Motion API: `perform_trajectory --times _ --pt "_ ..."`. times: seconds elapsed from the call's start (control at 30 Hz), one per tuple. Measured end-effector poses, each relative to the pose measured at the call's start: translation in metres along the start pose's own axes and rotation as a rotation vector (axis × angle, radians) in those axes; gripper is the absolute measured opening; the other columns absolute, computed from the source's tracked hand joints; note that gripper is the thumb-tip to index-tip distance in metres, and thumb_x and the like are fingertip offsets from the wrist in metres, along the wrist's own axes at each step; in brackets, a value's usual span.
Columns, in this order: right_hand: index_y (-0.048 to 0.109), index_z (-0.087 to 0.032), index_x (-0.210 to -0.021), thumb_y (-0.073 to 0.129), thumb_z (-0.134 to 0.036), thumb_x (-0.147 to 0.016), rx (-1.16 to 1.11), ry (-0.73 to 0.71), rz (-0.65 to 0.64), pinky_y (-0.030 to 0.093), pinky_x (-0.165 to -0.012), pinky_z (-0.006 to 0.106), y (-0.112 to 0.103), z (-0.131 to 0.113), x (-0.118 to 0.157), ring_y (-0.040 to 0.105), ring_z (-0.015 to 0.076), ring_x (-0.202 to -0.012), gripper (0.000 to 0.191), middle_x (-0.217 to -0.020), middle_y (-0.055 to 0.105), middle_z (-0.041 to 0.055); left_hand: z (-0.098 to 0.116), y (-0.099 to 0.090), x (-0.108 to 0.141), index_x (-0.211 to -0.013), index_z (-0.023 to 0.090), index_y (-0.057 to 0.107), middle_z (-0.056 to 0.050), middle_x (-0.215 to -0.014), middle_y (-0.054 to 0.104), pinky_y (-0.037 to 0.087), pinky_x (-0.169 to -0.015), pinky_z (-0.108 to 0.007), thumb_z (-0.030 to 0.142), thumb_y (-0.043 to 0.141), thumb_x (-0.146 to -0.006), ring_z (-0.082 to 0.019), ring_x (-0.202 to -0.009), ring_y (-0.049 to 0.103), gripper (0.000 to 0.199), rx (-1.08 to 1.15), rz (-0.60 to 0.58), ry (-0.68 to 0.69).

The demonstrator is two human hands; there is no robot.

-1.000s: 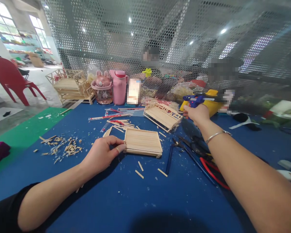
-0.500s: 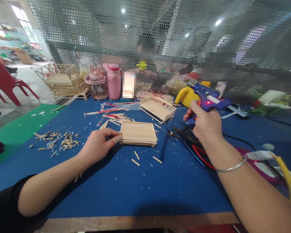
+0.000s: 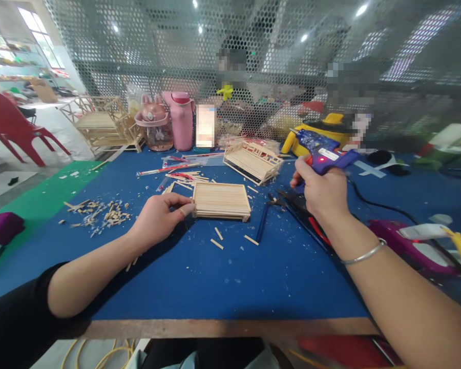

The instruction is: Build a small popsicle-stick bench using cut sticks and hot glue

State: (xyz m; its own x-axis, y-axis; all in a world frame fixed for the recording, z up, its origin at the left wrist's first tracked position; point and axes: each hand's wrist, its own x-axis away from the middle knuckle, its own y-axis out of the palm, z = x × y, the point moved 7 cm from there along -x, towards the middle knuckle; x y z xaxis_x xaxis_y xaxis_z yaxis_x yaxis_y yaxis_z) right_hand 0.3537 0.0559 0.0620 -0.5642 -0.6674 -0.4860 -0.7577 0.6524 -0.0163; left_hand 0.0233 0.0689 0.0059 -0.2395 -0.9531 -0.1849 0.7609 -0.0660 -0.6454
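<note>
My left hand (image 3: 161,218) pinches the left end of a small rectangular wooden-stick panel (image 3: 221,200), which rests on the blue mat (image 3: 215,287). My right hand (image 3: 325,189) is wrapped round the handle of a blue glue gun (image 3: 322,151) with a lit red light, held up over the right side of the mat. Behind the panel sits a second stick piece with a railing (image 3: 251,161). Pliers with blue handles (image 3: 262,223) lie between the panel and my right hand. A few short sticks (image 3: 217,244) lie in front of the panel.
Stick offcuts (image 3: 109,212) are scattered at left. Along the back stand a stick model (image 3: 100,123), a rabbit-topped jar (image 3: 155,128), a pink bottle (image 3: 182,123) and a lit phone (image 3: 205,127). A perforated screen (image 3: 138,51) rises behind, with people beyond. A black cord runs at right.
The camera view has shifted, showing more below the table edge. My left hand still pinches the panel, and my right hand keeps hold of the glue gun.
</note>
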Motion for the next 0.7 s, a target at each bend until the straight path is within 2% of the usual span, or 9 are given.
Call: perform_trajectory --times 0.2,0.33,0.53,0.7 --pt "0.062 -0.021 -0.075 0.062 -0.033 -0.074 0.193 -0.160 -0.095 0.046 -0.045 0.026 0.008 0.002 0.006 0.050 0.0108 -0.042 0.012 -0.054 0.054 -0.0040 0.000 -0.001 -0.001 -0.087 0.020 0.071 -0.004 -0.093 0.072 0.052 -0.070 -0.029 0.044 0.059 -0.076 -0.016 -0.069 0.064 0.029 -0.001 0.025 0.043" --pt "0.061 -0.021 -0.070 0.059 -0.038 -0.078 0.379 -0.227 -0.145 0.050 -0.054 0.031 0.012 0.003 0.010 0.054 0.0129 -0.044 0.019 -0.054 0.057 -0.0011 -0.001 0.000 -0.001 -0.089 0.020 0.071 -0.004 -0.089 0.072 0.050 -0.062 -0.027 0.045 0.060 -0.075 -0.015 -0.062 0.062 0.031 0.012 0.021 0.017" --pt "0.062 -0.022 -0.074 0.059 -0.040 -0.078 0.496 -0.264 -0.170 0.052 -0.060 0.035 0.016 0.000 0.015 0.058 0.0157 -0.048 0.018 -0.053 0.058 -0.0006 -0.003 -0.001 0.000 -0.089 0.019 0.072 -0.004 -0.082 0.073 0.049 -0.060 -0.027 0.048 0.061 -0.073 -0.015 -0.059 0.061 0.035 0.016 0.014 -0.024" --pt "0.059 -0.022 -0.061 0.059 -0.036 -0.080 0.551 -0.267 -0.193 0.050 -0.072 0.038 0.019 -0.010 0.019 0.056 0.0160 -0.051 0.024 -0.049 0.055 -0.0011 -0.001 -0.002 0.000 -0.090 0.020 0.073 -0.004 -0.085 0.073 0.051 -0.064 -0.028 0.045 0.061 -0.073 -0.015 -0.062 0.062 0.033 0.010 0.019 -0.021"
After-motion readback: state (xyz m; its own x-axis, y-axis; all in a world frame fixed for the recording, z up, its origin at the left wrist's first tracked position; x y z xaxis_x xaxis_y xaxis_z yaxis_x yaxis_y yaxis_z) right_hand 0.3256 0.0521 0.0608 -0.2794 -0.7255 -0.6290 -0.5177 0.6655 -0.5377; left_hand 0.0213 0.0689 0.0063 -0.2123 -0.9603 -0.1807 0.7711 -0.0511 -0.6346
